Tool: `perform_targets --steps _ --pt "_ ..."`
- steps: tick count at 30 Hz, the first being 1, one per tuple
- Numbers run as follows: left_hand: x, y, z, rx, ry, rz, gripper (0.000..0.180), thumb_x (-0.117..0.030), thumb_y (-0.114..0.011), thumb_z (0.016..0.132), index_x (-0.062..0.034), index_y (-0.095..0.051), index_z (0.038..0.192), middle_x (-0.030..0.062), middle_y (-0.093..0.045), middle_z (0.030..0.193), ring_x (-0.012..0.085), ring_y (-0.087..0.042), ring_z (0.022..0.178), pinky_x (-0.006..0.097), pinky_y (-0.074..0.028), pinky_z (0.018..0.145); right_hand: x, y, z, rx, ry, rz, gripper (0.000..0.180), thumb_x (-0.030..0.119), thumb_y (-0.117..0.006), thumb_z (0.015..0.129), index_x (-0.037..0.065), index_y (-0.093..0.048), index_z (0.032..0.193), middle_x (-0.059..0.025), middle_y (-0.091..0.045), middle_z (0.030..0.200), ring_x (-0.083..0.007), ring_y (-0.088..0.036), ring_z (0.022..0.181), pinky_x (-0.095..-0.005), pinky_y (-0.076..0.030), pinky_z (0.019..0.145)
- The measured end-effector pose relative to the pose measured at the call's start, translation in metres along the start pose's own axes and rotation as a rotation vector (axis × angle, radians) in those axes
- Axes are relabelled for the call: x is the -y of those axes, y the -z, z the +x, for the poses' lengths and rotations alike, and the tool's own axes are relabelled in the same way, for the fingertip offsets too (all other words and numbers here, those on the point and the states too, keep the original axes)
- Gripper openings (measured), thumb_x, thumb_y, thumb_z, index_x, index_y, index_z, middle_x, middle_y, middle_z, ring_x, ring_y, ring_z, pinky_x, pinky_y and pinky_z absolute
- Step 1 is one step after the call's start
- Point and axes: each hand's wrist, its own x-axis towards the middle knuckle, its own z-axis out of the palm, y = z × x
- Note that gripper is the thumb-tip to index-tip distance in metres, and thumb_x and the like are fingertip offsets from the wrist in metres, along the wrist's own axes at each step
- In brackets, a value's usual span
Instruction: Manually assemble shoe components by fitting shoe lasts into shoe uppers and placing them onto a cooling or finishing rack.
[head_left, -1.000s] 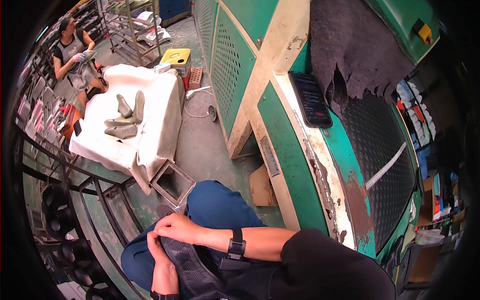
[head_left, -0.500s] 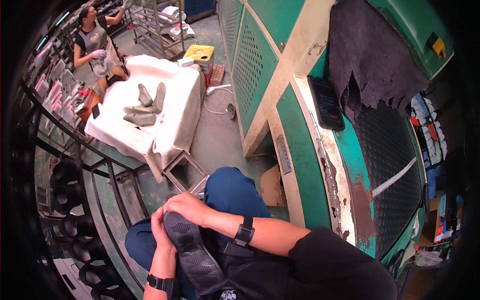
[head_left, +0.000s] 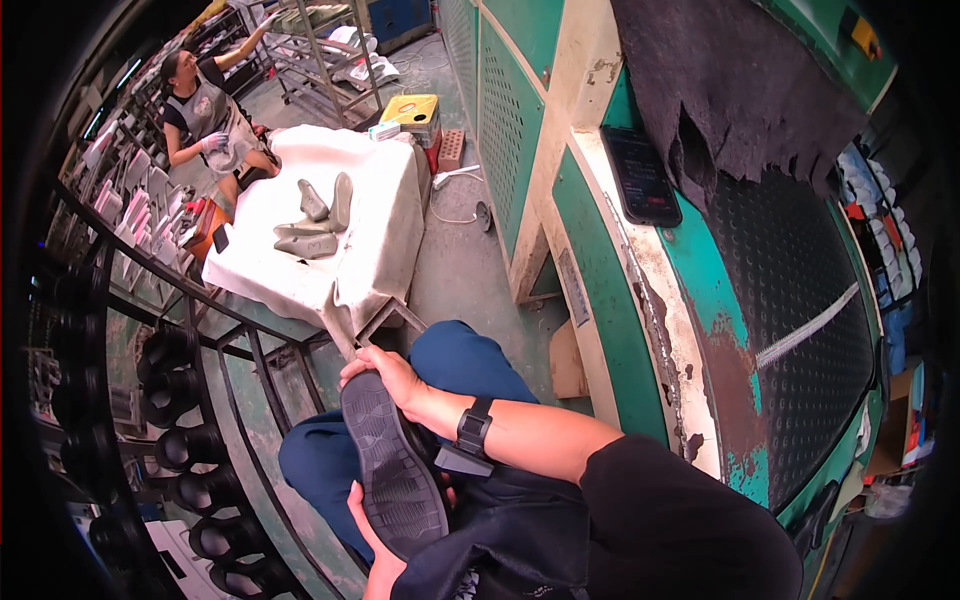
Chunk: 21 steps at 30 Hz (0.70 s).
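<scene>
Above my lap I hold a shoe (head_left: 392, 470), its dark patterned sole turned up toward me. My right hand (head_left: 392, 378) wraps round the far end of the sole, fingers curled over the edge. Lower down, my left hand (head_left: 372, 535) grips the side of the near end, its thumb along the sole's edge and the other fingers mostly hidden beneath. The shoe's upper is largely out of sight. A black strap with a small box sits on my right wrist.
Ahead, a white-covered table (head_left: 270, 290) carries several shoe lasts (head_left: 320, 215). A black phone (head_left: 640, 178) lies on the green machine (head_left: 600, 290) at right. On the left, a rack (head_left: 245, 390) holds black boots (head_left: 190, 445). A co-worker (head_left: 215, 120) sits beyond, one arm raised toward a metal rack.
My left hand has slid from the far end of the shoe down to its near end. My right hand stays on the far end. The view has shifted slightly.
</scene>
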Motion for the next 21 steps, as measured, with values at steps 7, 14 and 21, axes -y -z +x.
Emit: perform_targets --steps 7,14,21 --pt "0.012 0.005 -0.011 0.055 -0.037 -0.082 0.088 -0.073 -0.038 0.085 -0.0028 -0.046 0.138 0.0237 -0.056 0.126 0.0410 -0.057 0.109 0.050 -0.047 0.095 -0.009 -0.013 -0.005 0.014 -0.008 -0.165 0.049 0.037 -0.046 0.095 -0.004 -0.072 0.089 -0.0117 -0.071 0.085 -0.0176 -0.065 0.077 -0.0284 -0.049 0.075" --pt "0.012 -0.001 -0.045 -0.074 -0.320 0.176 0.095 -0.071 -0.046 0.081 -0.0032 -0.037 0.147 0.0278 -0.052 0.134 0.0376 -0.060 0.111 0.047 -0.053 0.091 0.024 -0.054 -0.023 0.250 -0.012 -0.002 0.051 0.042 -0.045 0.093 -0.003 -0.070 0.089 -0.0113 -0.071 0.087 -0.0186 -0.066 0.075 -0.0279 -0.050 0.074" --pt "0.012 0.047 -0.045 -0.101 -0.353 0.146 0.094 -0.070 -0.049 0.080 -0.0042 -0.039 0.146 0.0243 -0.052 0.137 0.0372 -0.060 0.110 0.048 -0.051 0.094 -0.003 0.046 0.023 -0.020 0.023 -0.669 0.031 0.030 -0.065 0.084 0.004 -0.073 0.099 -0.0063 -0.071 0.094 -0.0150 -0.063 0.093 -0.0328 -0.048 0.082"
